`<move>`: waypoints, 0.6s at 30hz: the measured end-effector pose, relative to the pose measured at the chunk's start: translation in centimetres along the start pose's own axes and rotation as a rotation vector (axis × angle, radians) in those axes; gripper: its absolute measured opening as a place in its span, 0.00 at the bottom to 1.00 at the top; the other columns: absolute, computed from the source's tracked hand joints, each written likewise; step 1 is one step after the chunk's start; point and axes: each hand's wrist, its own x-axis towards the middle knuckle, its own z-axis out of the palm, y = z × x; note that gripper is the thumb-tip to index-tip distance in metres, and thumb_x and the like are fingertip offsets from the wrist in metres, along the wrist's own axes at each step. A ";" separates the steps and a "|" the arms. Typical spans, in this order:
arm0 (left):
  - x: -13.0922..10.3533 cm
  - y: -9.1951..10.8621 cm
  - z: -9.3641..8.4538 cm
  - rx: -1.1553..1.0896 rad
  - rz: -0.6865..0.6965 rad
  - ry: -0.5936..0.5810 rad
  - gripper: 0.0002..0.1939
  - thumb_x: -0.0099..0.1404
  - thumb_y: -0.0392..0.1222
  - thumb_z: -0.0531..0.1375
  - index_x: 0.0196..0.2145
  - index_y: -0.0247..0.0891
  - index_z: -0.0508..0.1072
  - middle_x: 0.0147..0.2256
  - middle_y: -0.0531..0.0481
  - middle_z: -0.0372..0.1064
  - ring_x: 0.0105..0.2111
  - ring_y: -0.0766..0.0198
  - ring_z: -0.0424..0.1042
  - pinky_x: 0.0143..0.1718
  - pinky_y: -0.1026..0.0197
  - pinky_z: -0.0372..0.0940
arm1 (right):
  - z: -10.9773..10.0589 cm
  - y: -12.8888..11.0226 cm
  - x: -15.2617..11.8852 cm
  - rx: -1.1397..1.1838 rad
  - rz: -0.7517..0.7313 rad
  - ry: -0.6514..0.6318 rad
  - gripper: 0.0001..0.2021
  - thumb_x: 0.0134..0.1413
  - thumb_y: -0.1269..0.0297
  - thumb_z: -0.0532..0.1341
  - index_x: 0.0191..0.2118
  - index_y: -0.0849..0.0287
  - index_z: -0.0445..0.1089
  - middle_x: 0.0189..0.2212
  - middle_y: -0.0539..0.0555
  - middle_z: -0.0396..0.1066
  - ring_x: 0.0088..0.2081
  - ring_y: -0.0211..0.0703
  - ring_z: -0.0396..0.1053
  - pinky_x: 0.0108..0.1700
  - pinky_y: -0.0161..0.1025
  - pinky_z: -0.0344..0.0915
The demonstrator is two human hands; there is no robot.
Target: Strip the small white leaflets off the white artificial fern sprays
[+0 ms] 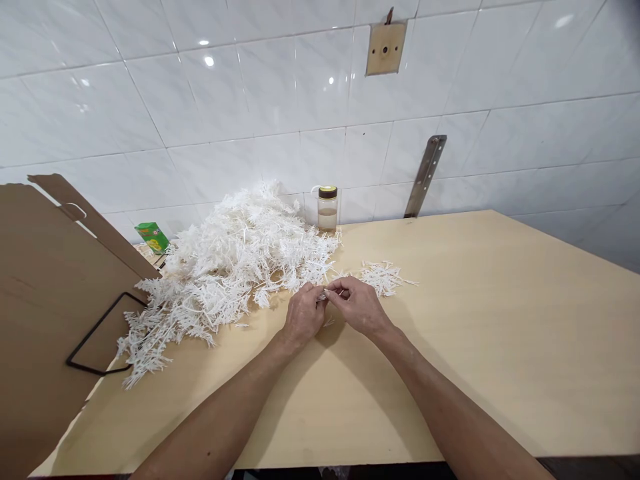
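My left hand (305, 312) and my right hand (360, 308) meet above the table, fingers pinched together. Between their fingertips shows a small white plastic piece (321, 296), mostly hidden by the fingers. Behind and to the left of my hands rises a big heap of white branched plastic sprigs (245, 240). Just beyond my right hand lies a small pile of loose white plastic pieces (384, 277). A few stray bits rest on the table under and beside my hands.
The pale wooden table (500, 347) meets a tiled wall. At left stands a cardboard box (60, 300) by a black wire frame (75, 350). Behind the heap are a green carton (153, 238) and a lidded bottle (327, 210). A metal bracket (425, 177) leans at the wall.
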 end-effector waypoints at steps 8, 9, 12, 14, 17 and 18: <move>0.5 1.0 -1.1 -0.737 -0.317 -0.126 0.17 0.57 0.40 0.60 0.44 0.34 0.74 0.27 0.50 0.70 0.23 0.66 0.67 0.25 0.64 0.64 | -0.9 1.4 0.6 0.079 0.145 0.043 0.11 0.52 0.56 0.61 0.35 0.57 0.75 0.27 0.51 0.75 0.24 0.39 0.68 0.28 0.37 0.67; 0.6 1.0 -1.2 -0.801 -0.360 -0.134 0.16 0.58 0.43 0.60 0.42 0.34 0.75 0.25 0.51 0.69 0.23 0.66 0.68 0.24 0.64 0.65 | -0.9 1.6 0.7 0.094 0.157 0.050 0.12 0.52 0.55 0.61 0.35 0.57 0.75 0.27 0.51 0.74 0.22 0.38 0.67 0.27 0.36 0.67; 0.9 1.0 -1.2 -0.881 -0.417 -0.128 0.17 0.59 0.52 0.60 0.35 0.33 0.75 0.21 0.52 0.67 0.21 0.67 0.67 0.22 0.65 0.64 | -0.9 1.7 0.8 0.133 0.161 0.057 0.12 0.51 0.54 0.61 0.35 0.58 0.74 0.25 0.50 0.73 0.20 0.37 0.66 0.23 0.35 0.65; 1.0 1.1 -1.2 -0.901 -0.445 -0.147 0.19 0.56 0.54 0.64 0.33 0.33 0.74 0.21 0.52 0.68 0.18 0.69 0.66 0.20 0.66 0.63 | -0.8 1.6 0.7 0.154 0.152 0.046 0.13 0.51 0.53 0.61 0.35 0.58 0.74 0.23 0.49 0.72 0.19 0.37 0.65 0.22 0.35 0.65; 1.0 1.2 -1.3 -0.935 -0.499 -0.152 0.20 0.51 0.52 0.68 0.33 0.33 0.73 0.21 0.53 0.69 0.17 0.70 0.65 0.19 0.67 0.62 | -0.8 1.1 0.6 0.139 0.134 0.045 0.12 0.51 0.54 0.61 0.35 0.57 0.74 0.22 0.49 0.71 0.19 0.37 0.65 0.22 0.35 0.65; 1.0 1.2 -1.3 -0.937 -0.510 -0.145 0.19 0.51 0.52 0.68 0.32 0.33 0.73 0.20 0.53 0.69 0.17 0.70 0.65 0.19 0.67 0.62 | -0.8 1.0 0.5 0.114 0.121 0.049 0.12 0.52 0.55 0.61 0.34 0.57 0.74 0.23 0.50 0.72 0.20 0.37 0.66 0.23 0.35 0.65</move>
